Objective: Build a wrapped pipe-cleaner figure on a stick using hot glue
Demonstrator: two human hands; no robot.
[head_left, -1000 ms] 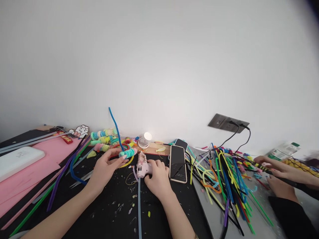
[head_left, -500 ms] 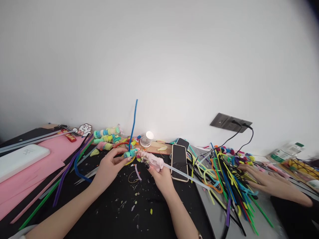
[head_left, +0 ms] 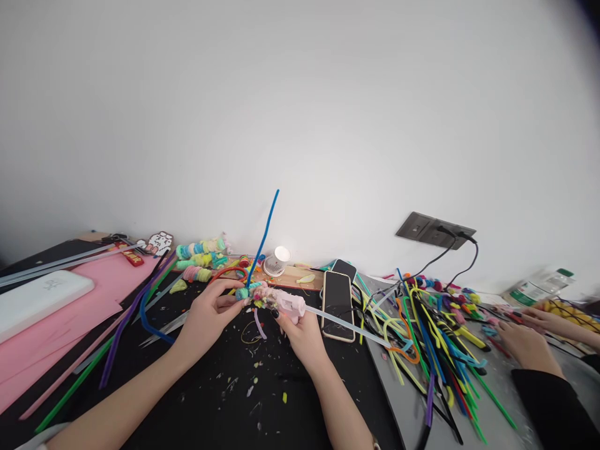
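Note:
My right hand [head_left: 304, 334] is closed around a pale pink glue gun [head_left: 289, 304], with a long translucent glue stick [head_left: 347, 325] running out of its back. Fuzzy scraps cling around the gun's front. Between the fingers of my left hand [head_left: 213, 312] is a blue-green coil of pipe cleaner [head_left: 242, 293]. A straight blue pipe cleaner [head_left: 266, 231] rises from that coil, leaning right. The gun's nozzle end meets the coil; whether they touch I cannot tell. Below hangs or lies a lilac pipe cleaner piece [head_left: 259, 325].
Coiled pipe cleaner rolls [head_left: 199, 249] and a paper cup [head_left: 277, 260] stand along the wall. A phone [head_left: 338, 306] lies right of my hands. Farther right are a heap of pipe cleaners [head_left: 435, 350] and a co-worker's hands [head_left: 529, 347]. Pink sheets [head_left: 103, 294] and a white case [head_left: 44, 303] lie left.
The blue pipe cleaner and its coil have swung slightly right, its tip leaning more. The glue gun shifted slightly left. The co-worker's hand left the pipe cleaner heap, and a second hand now shows.

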